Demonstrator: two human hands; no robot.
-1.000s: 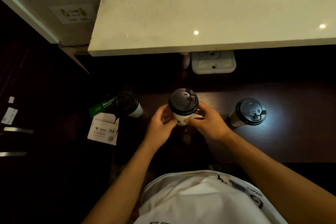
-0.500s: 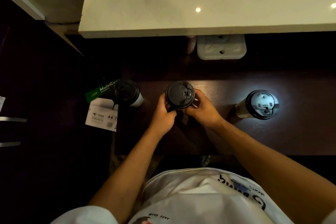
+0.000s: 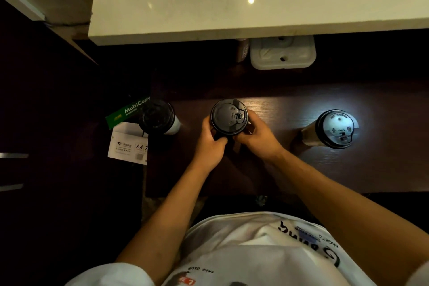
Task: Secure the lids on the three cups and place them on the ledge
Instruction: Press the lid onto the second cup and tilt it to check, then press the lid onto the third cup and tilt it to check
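Three paper cups with black lids stand on a dark wooden counter (image 3: 278, 169). The middle cup (image 3: 228, 117) is gripped from both sides: my left hand (image 3: 210, 144) wraps its left and near side, my right hand (image 3: 257, 134) its right side. Its body is hidden under the lid and my fingers. The left cup (image 3: 159, 117) stands alone at the counter's left end. The right cup (image 3: 335, 129) stands alone in a bright patch of light. A pale stone ledge (image 3: 232, 7) runs across the top, above and behind the cups.
A white lidded container (image 3: 282, 54) and a small bottle (image 3: 242, 50) sit under the ledge at the back. A box of A4 copy paper (image 3: 130, 137) lies left of the counter, beside the left cup. The surroundings are dark.
The view has tilted down and closer, so the ledge fills more of the top. Both hands have stayed on the middle cup, closing further around it under the lid.
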